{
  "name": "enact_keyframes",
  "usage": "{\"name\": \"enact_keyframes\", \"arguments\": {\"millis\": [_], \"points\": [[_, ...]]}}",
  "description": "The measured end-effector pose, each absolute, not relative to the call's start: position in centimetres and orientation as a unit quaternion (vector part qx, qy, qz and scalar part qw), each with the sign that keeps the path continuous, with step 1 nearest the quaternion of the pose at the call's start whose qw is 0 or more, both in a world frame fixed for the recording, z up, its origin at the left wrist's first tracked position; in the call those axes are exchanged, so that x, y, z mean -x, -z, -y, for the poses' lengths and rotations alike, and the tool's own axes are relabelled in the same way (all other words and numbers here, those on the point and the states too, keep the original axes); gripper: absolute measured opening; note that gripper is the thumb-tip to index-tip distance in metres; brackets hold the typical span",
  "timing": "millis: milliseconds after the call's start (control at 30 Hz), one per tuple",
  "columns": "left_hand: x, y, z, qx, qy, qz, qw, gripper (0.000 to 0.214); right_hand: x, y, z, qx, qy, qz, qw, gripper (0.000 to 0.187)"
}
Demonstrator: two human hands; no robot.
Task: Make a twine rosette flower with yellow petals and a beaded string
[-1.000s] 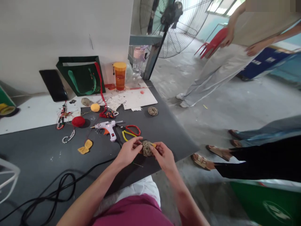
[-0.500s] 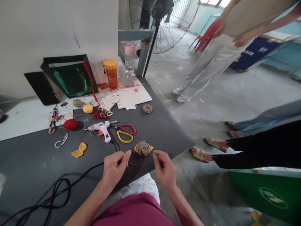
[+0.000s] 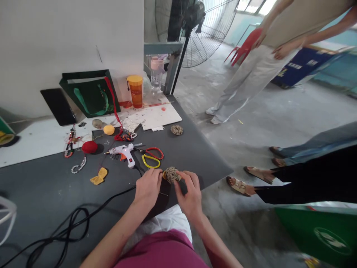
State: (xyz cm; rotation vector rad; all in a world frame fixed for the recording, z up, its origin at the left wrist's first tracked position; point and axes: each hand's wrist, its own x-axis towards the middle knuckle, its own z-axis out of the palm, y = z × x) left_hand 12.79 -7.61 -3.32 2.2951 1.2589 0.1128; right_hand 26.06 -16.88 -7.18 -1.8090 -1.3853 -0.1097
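Observation:
A grey-brown coiled cord rosette (image 3: 171,174) with small yellow leaf tips lies near the table's front edge, between my hands. My right hand (image 3: 190,193) grips its right side between thumb and index finger. My left hand (image 3: 149,186) is closed at the rosette's left tip; its fingertips are partly hidden. A thin metal rod (image 3: 164,193) lies just below the rosette. Beyond my hands are scissors (image 3: 152,158) with one red and one yellow handle, and a white glue gun (image 3: 124,152). A second coiled rosette (image 3: 176,130) lies farther back.
Yellow leaf pieces (image 3: 99,176), a red yarn ball (image 3: 89,147) and bead strings (image 3: 79,165) lie left. A black cable (image 3: 104,203) crosses the table. A green bag (image 3: 89,95), phone (image 3: 58,107) and orange cup (image 3: 135,91) stand behind. People stand on the right.
Both hands have come forward and inward onto the rosette, which they were beside and apart from before. The view has shifted slightly.

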Motion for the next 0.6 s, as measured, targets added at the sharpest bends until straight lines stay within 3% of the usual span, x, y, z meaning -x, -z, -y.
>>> {"name": "enact_keyframes", "arguments": {"millis": [267,400,500,600], "points": [[-13.4,2.9,6.3,-0.838,-0.007,-0.461,0.292,0.021,-26.5,8.0,16.9,0.721,0.051,0.562,0.402,0.020],[-12.3,2.5,6.7,-0.810,-0.110,-0.480,0.319,0.019,-25.6,6.5,17.2,0.703,0.032,0.552,0.447,0.026],[-11.3,2.2,8.3,-0.707,-0.195,-0.425,0.531,0.021,-24.0,4.6,17.8,0.653,-0.009,0.561,0.509,0.034],[-10.6,1.7,10.8,-0.543,-0.110,-0.313,0.771,0.041,-22.7,2.9,18.1,0.560,-0.125,0.614,0.543,0.038]]}}
